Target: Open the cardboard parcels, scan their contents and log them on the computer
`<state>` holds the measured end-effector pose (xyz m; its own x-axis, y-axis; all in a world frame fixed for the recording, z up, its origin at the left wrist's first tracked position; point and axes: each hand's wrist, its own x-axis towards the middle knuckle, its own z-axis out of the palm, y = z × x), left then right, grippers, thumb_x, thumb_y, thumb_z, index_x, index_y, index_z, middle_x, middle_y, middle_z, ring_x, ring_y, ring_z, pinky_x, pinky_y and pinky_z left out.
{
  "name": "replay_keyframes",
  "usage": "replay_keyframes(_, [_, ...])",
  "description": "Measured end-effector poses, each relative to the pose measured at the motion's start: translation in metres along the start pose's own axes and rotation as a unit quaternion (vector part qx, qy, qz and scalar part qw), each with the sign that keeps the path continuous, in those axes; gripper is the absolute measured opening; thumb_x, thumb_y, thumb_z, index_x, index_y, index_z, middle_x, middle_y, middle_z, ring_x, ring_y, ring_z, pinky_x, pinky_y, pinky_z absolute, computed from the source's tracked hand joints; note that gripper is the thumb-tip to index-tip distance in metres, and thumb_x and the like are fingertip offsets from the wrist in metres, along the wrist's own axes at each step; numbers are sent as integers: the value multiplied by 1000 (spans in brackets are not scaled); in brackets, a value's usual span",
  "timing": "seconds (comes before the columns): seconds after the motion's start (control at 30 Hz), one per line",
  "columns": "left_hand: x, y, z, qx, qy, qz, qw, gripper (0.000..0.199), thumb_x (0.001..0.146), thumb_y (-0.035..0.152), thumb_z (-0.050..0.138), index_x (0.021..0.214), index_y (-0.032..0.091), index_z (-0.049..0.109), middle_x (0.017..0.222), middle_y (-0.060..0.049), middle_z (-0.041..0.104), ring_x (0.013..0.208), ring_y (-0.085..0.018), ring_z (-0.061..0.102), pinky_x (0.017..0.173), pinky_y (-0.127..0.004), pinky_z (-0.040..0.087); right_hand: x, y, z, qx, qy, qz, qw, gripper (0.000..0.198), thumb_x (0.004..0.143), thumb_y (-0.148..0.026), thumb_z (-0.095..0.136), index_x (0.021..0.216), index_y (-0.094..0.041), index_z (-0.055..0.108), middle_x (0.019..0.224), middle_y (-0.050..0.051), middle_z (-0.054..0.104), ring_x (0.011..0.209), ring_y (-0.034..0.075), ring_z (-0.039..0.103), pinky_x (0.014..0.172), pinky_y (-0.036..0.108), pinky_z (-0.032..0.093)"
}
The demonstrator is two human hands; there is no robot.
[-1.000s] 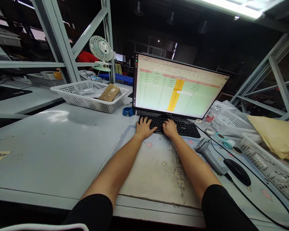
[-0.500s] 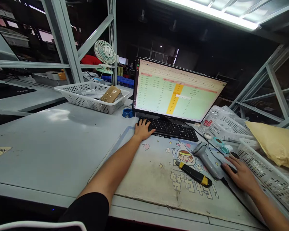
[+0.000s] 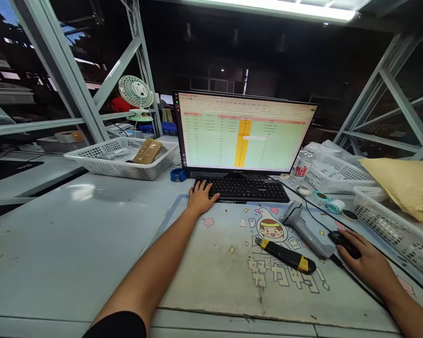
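My left hand (image 3: 200, 201) rests with spread fingers on the left end of a black keyboard (image 3: 246, 189). On the right, my right hand (image 3: 368, 260) is curved over a black computer mouse (image 3: 344, 244), gripping its sides. Just left of the mouse lies a grey barcode scanner (image 3: 308, 233) with a dark cable. A black and yellow utility knife (image 3: 287, 256) lies beside the scanner on a printed desk mat (image 3: 211, 272). Behind the keyboard stands a monitor (image 3: 211, 141) showing a spreadsheet with an orange column.
A white basket (image 3: 148, 172) with a brown taped parcel (image 3: 148, 151) stands at left, near a small fan (image 3: 136, 92) and a blue tape roll (image 3: 178, 174). At right are white baskets (image 3: 384, 213), a yellow padded envelope (image 3: 405, 183) and a plastic bottle (image 3: 301, 169). Metal frames rise on both sides.
The camera view has levelled and shifted. My right hand has drawn the mouse slightly nearer, showing more of it. My left hand stays on the keyboard; scanner and knife lie as before.
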<state>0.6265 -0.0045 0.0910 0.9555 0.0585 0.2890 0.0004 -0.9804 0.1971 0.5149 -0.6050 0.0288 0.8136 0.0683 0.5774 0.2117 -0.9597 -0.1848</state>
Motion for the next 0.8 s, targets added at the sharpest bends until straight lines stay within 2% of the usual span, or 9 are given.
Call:
replay_keyframes(0.1, [1, -1, 1, 1, -5, -2, 1000, 72, 106, 69, 36, 163, 27, 47, 177, -9, 32, 165, -36, 24, 131, -58, 29, -4, -1, -2, 21, -12, 3, 1000, 59, 98, -63, 55, 145, -29, 67, 144, 9, 66, 118, 33, 72, 101, 49, 60])
replay_keyframes(0.3, [2, -3, 4, 0, 0, 3, 1000, 72, 106, 69, 35, 164, 27, 47, 178, -9, 31, 166, -35, 22, 132, -59, 27, -3, -8, -6, 20, -9, 23, 999, 58, 95, -65, 55, 136, -29, 74, 141, 9, 67, 114, 33, 72, 91, 46, 62])
replay_keyframes(0.8, [1, -1, 3, -3, -6, -1, 1000, 72, 106, 68, 35, 164, 27, 47, 178, -9, 30, 166, -35, 22, 133, -58, 25, 0, -12, -7, 25, -10, 14, 1000, 58, 94, -66, 53, 130, -28, 78, 137, 8, 68, 117, 32, 72, 99, 49, 61])
